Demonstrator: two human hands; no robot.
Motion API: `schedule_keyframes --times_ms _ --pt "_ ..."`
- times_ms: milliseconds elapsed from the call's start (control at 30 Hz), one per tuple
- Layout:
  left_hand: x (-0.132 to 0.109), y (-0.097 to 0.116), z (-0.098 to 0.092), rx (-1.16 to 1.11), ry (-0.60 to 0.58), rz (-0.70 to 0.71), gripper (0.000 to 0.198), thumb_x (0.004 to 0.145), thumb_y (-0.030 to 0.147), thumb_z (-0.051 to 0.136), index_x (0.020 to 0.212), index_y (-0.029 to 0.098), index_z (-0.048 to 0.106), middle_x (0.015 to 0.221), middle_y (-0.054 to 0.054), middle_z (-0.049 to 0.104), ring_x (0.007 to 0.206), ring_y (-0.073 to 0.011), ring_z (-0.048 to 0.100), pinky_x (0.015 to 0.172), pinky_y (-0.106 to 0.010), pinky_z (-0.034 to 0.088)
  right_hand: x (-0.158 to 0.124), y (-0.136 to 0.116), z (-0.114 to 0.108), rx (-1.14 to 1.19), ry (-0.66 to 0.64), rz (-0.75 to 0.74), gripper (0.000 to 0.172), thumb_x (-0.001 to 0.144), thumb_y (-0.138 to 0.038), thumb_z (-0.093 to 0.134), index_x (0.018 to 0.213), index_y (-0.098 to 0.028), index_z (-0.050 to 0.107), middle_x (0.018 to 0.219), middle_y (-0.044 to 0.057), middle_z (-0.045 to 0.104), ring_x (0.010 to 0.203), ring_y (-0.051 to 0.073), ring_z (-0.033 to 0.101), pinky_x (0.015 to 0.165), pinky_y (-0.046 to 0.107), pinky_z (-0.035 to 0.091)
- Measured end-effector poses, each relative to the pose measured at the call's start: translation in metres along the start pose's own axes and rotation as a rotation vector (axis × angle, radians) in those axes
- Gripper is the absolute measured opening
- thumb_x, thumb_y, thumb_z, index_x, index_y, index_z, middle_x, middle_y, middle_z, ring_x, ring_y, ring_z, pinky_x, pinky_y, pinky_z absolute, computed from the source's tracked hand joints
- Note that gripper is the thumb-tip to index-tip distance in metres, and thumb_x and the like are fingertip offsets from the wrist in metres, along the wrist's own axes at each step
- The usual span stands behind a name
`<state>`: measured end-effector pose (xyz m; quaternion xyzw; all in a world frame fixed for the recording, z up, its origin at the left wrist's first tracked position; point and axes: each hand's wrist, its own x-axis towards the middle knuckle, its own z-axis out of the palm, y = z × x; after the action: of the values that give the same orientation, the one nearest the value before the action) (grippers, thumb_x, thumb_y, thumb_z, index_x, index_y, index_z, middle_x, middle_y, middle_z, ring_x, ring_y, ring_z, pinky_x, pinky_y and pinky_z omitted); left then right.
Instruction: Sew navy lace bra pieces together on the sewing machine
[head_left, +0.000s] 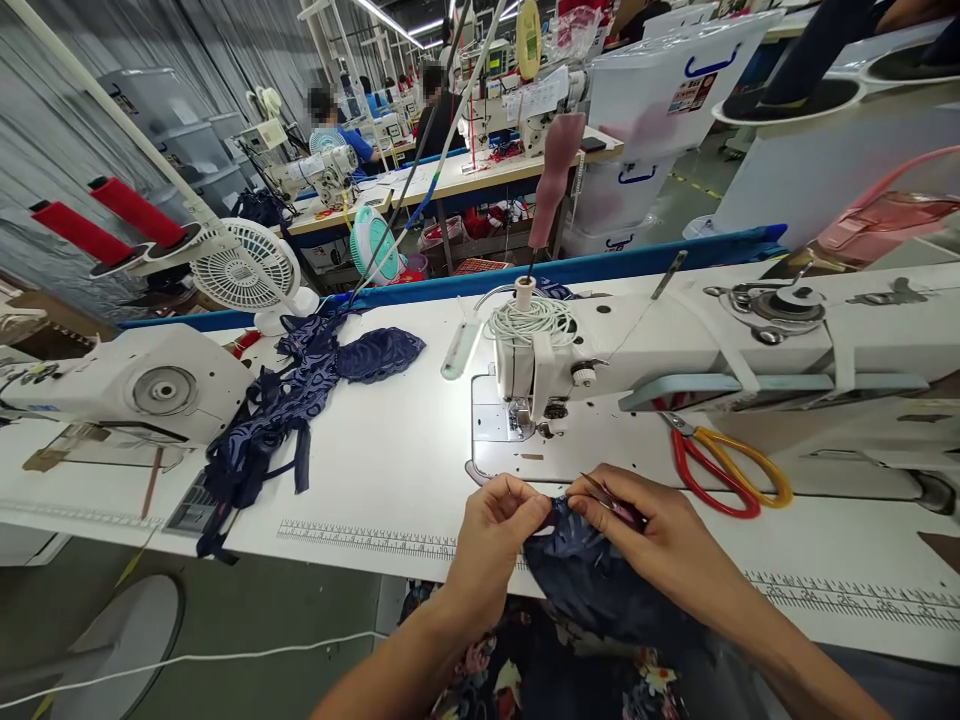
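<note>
At the front of the sewing table, my left hand (499, 535) pinches the edge of a dark navy garment piece (581, 560) between thumb and forefinger. My right hand (645, 530) grips the same edge a short way to the right. A small pointed tool that looks like thread snips (611, 500) is tucked in the right fingers, partly hidden. The cloth hangs over the table's front edge toward my lap. Just beyond my hands stands the sewing machine (525, 380), its needle area apart from the cloth.
Red-and-yellow scissors (731, 465) lie right of my hands. A heap of navy patterned garment pieces (292, 400) lies left, by a second machine head (161, 385). A white fan (244, 265) and red thread cones (142, 210) stand behind. People (431, 110) sit at machines farther back.
</note>
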<state>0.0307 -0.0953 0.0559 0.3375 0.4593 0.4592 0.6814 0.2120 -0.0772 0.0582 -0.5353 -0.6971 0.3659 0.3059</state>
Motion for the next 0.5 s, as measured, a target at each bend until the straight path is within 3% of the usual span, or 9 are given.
schedule_keyframes --times_ms 133,267,400,500 --pt "0.0009 -0.0003 -0.0017 0.009 0.039 0.04 0.031 0.079 0.037 0.075 0.073 0.015 0.054 0.069 0.002 0.052 0.067 -0.0084 0.045 0.066 -0.021 0.038 0.0008 -0.003 -0.0017 -0.009 0.016 -0.013 0.032 0.092 -0.05 0.051 0.078 -0.022 0.057 0.072 0.0 0.06 0.065 0.015 0.053 0.058 0.025 0.042" --pt "-0.0014 0.0024 -0.0025 0.119 0.037 0.079 0.024 0.087 0.038 0.066 0.083 0.017 0.055 0.079 0.0 0.054 0.075 -0.0106 0.048 0.072 -0.023 0.041 0.0008 -0.0051 -0.0018 0.016 0.015 -0.039 0.03 0.092 -0.049 0.052 0.08 -0.022 0.058 0.076 0.001 0.061 0.068 0.015 0.055 0.058 0.025 0.042" --pt "-0.0041 0.0026 -0.0022 0.333 0.01 0.239 0.024 0.081 0.031 0.073 0.093 0.018 0.056 0.09 -0.001 0.055 0.085 -0.0132 0.05 0.081 -0.025 0.042 0.0021 -0.0059 0.0011 0.035 -0.021 -0.058 0.025 0.094 -0.044 0.051 0.084 -0.023 0.059 0.083 0.003 0.063 0.075 0.016 0.058 0.06 0.025 0.043" --pt "-0.0043 0.0011 -0.0012 0.36 0.046 0.291 0.018 0.086 0.03 0.067 0.092 0.019 0.055 0.088 -0.001 0.055 0.083 -0.0134 0.052 0.079 -0.026 0.044 0.0033 -0.0062 0.0036 0.031 -0.041 -0.08 0.023 0.095 -0.042 0.049 0.088 -0.023 0.059 0.084 0.003 0.063 0.074 0.016 0.057 0.058 0.025 0.043"
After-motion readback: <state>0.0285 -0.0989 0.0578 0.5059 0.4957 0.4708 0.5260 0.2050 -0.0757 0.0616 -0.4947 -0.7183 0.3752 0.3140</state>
